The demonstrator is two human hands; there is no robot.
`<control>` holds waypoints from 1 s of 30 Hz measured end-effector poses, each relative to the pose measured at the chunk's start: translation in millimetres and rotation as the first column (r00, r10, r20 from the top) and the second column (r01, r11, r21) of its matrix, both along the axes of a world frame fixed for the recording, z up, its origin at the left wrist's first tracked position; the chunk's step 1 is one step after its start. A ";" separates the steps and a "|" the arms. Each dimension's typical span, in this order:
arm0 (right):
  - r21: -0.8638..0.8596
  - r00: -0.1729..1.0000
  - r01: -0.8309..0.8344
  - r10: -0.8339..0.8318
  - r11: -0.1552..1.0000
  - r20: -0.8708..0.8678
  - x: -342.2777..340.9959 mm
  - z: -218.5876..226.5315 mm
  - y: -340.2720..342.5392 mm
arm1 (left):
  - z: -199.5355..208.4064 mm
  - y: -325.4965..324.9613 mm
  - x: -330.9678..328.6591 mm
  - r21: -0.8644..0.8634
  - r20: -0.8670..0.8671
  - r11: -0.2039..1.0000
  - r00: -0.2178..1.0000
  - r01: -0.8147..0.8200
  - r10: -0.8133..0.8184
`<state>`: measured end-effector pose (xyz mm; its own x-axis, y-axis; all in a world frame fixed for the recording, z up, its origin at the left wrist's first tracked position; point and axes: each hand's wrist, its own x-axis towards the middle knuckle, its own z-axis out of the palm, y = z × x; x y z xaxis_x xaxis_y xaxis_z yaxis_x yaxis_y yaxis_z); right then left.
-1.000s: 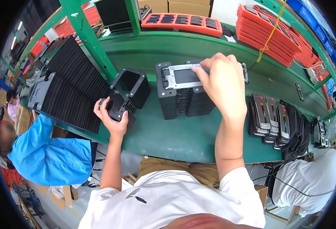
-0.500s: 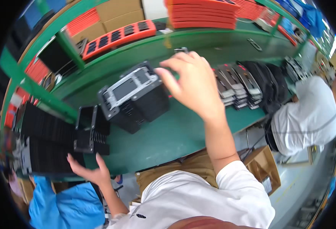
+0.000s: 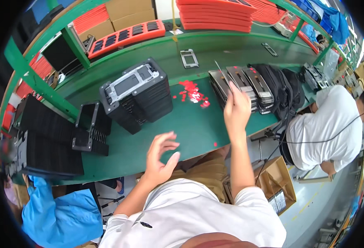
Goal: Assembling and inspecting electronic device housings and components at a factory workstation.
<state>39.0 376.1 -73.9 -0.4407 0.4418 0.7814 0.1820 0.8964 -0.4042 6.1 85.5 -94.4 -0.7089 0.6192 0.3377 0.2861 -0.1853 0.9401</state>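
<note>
My right hand [image 3: 237,108] is at the left one of several stacks of thin metal plates [image 3: 254,84]. Its fingers are closed on the near end of a thin metal plate [image 3: 222,73], seen almost edge-on and tilted. Over the bench's front edge, my left hand [image 3: 160,159] is empty, fingers apart and curved. A tall stack of black trays [image 3: 155,97] stands left of centre, topped by a silver frame [image 3: 128,86]. Small red pieces [image 3: 192,93] lie scattered between that stack and the plates.
Smaller black stacks [image 3: 90,131] and large black stacks [image 3: 49,142] fill the bench's left end. Black bags [image 3: 287,89] lie right of the plates. A second silver frame [image 3: 189,58] rests farther back. A co-worker in white [image 3: 326,128] sits at right; a blue garment [image 3: 62,215] shows at lower left.
My right hand has gone from beside the tall black stack rightward to the metal plates and closed on one. My left hand has moved right, away from the smaller black stacks. The red pieces are uncovered.
</note>
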 end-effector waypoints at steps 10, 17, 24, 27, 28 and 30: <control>-0.456 0.440 -0.869 0.723 0.194 -0.532 55.0 -24.2 -131.5 | -9.8 9.3 10.4 -0.014 -0.181 1.000 0.983 0.012 -0.015; -0.548 0.340 -0.749 0.495 -0.373 -0.800 66.4 -39.2 -132.5 | -22.7 -10.1 44.2 -0.301 -0.715 0.910 0.699 -0.286 -0.017; -0.462 0.241 -0.766 0.466 -0.448 -0.851 86.9 -42.1 -138.2 | -27.9 -5.6 46.0 -0.192 -0.750 0.958 0.661 -0.212 -0.004; -0.426 0.092 -0.704 0.522 -0.568 -0.848 99.4 -38.0 -124.5 | -24.6 -17.1 38.2 -0.239 -0.759 0.958 0.646 -0.159 -0.082; -0.406 0.006 -0.680 0.548 -0.611 -0.836 100.0 -38.9 -116.0 | -10.8 -19.9 28.8 -0.296 -0.812 0.931 0.570 -0.213 -0.128; -0.329 -0.034 -0.742 0.523 -0.584 -0.851 105.4 -46.5 -97.8 | 15.4 -27.7 8.8 -0.328 -0.849 0.874 0.518 -0.359 -0.106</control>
<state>144.3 278.3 -120.5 -0.8357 -0.0035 0.5493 -0.4012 -0.6790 -0.6148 14.9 57.8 -79.0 -0.3273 0.7765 0.5385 0.9446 0.2542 0.2076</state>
